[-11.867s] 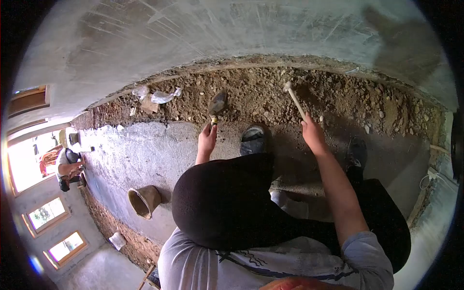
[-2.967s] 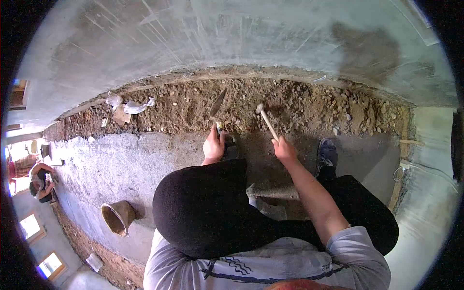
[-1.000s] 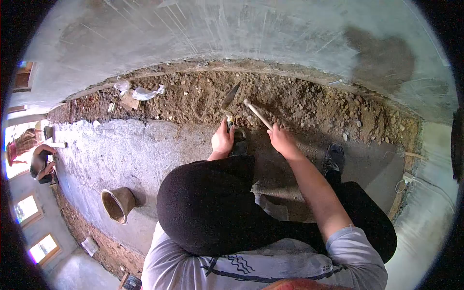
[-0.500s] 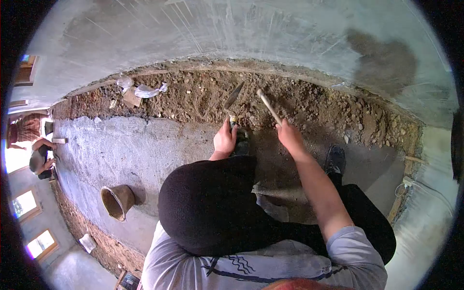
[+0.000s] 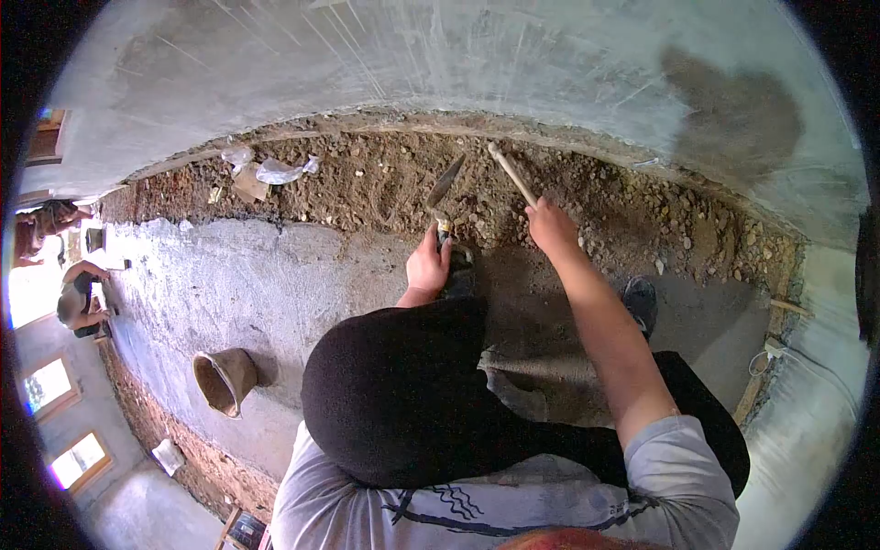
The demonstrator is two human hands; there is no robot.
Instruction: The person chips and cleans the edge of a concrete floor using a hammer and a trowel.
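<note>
In the head view my left hand (image 5: 426, 267) is closed round the handle of a pointed trowel (image 5: 446, 181), whose blade lies over the strip of soil and stones (image 5: 385, 179). My right hand (image 5: 552, 225), arm stretched forward, grips the near end of a pale wooden stick (image 5: 514, 174). The stick's rounded far end reaches close to the foot of the wall, right of the trowel blade. Loose stones and earth lie beneath both tools.
A bucket (image 5: 240, 378) stands tilted on the concrete slab (image 5: 302, 266) to the left. Plastic scraps (image 5: 284, 171) lie on the soil. Another person (image 5: 78, 298) crouches at far left. The plastered wall (image 5: 513, 69) rises ahead. A cable (image 5: 816, 365) hangs at right.
My right hand has moved forward a little, carrying the stick's far end closer to the wall. My left hand and the trowel stay nearly in place. The other person's arms have shifted slightly.
</note>
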